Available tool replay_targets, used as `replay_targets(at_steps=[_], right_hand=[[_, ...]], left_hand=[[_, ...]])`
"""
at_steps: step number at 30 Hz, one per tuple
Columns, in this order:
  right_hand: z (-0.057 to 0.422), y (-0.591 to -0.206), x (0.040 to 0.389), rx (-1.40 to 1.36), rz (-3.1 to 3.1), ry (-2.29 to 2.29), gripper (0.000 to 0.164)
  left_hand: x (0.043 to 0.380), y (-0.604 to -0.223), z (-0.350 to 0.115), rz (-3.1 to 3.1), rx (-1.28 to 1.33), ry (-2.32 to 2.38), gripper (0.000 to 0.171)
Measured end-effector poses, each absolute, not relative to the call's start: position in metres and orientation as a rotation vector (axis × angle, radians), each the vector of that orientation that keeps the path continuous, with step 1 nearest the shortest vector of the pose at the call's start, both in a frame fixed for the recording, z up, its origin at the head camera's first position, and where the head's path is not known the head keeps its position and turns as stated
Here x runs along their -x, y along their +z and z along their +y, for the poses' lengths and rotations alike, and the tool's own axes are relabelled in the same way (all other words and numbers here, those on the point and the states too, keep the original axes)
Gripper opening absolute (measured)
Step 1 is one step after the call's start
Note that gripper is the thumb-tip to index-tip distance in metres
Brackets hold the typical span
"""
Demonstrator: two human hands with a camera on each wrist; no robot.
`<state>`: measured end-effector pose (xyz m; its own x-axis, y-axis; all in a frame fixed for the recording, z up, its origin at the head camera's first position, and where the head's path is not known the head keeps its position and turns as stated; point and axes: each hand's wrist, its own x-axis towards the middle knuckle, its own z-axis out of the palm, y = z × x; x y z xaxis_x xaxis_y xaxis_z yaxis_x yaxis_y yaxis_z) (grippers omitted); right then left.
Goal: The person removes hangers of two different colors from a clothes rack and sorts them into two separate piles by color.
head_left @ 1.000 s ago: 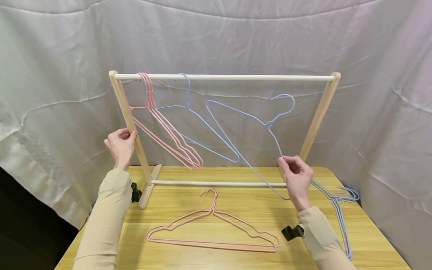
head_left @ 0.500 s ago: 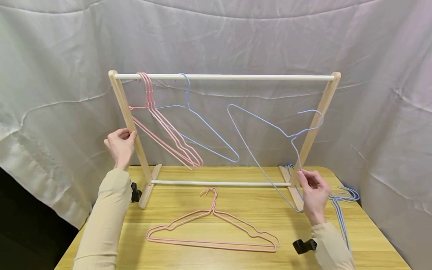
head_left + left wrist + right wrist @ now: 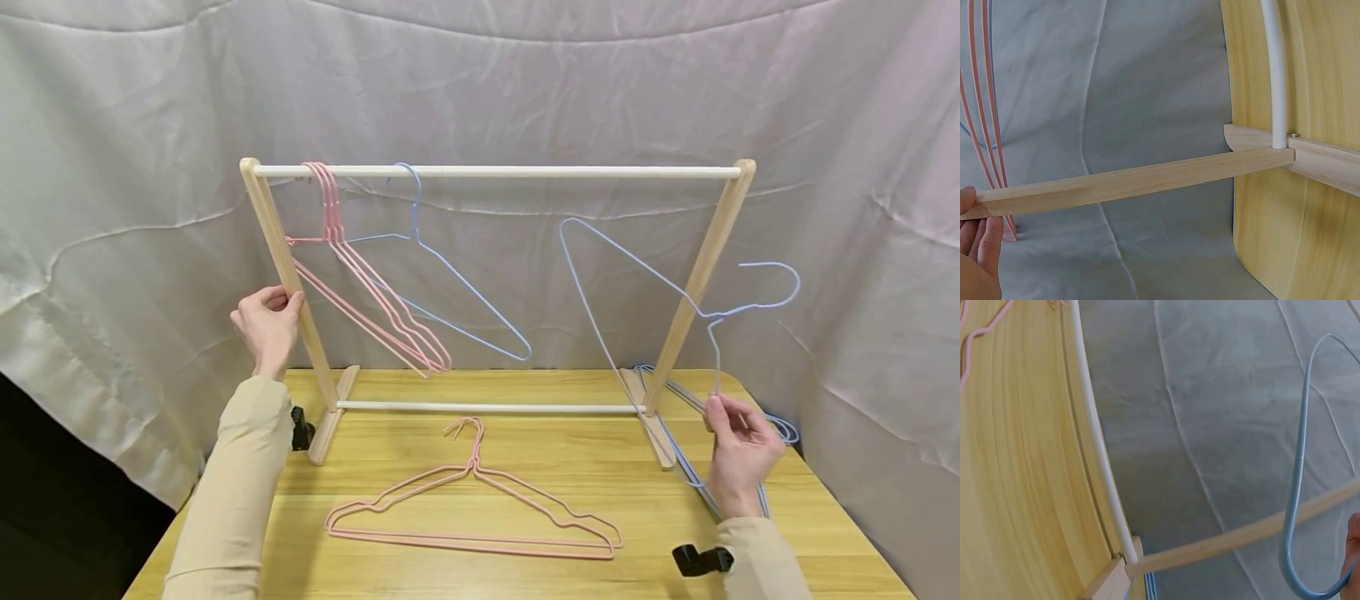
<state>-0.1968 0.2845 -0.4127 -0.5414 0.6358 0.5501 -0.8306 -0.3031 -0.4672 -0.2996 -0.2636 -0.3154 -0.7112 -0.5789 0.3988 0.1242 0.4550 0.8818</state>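
My left hand (image 3: 267, 329) pinches the left wooden post (image 3: 272, 218) of a small garment rack between thumb and fingers. In the left wrist view, the thumb lies on one side of that post (image 3: 1135, 181) and the fingers on the other. My right hand (image 3: 742, 454) pinches a blue wire hanger (image 3: 712, 316) by one shoulder, near the right post (image 3: 701, 267). This hanger is tilted, its hook pointing right beyond the post. In the right wrist view, a rounded end of the blue hanger (image 3: 1300, 450) stands before the curtain.
Several pink hangers (image 3: 330, 208) and one blue hanger (image 3: 416, 218) hang left on the white top rod (image 3: 555, 172). Pink hangers (image 3: 474, 467) lie on the wooden table (image 3: 420, 575). Blue hangers (image 3: 787, 431) lie at right, partly behind my right hand. A grey curtain (image 3: 480, 92) stands behind.
My right hand has moved right and down with the blue hanger, whose hook has swung past the right post. The left hand stays on the left post.
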Motion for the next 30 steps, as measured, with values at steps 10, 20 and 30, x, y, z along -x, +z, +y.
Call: replay_targets(at_steps=[10,20,30], right_hand=[[0.304,-0.418,0.189,-0.317,-0.713,2.063,0.008],[0.32,-0.417,0.184,-0.239,-0.541,2.06,0.007],[0.336,-0.424,0.181,-0.079,-0.465,1.994,0.012]], left_hand=[[0.299,-0.314,-0.263,-2.012,-0.38,-1.295,0.031],[0.298,-0.314,-0.262,-2.015,-0.389,-1.301,0.031],[0.297,-0.314,-0.262,-2.006,-0.383,-1.31,0.031]])
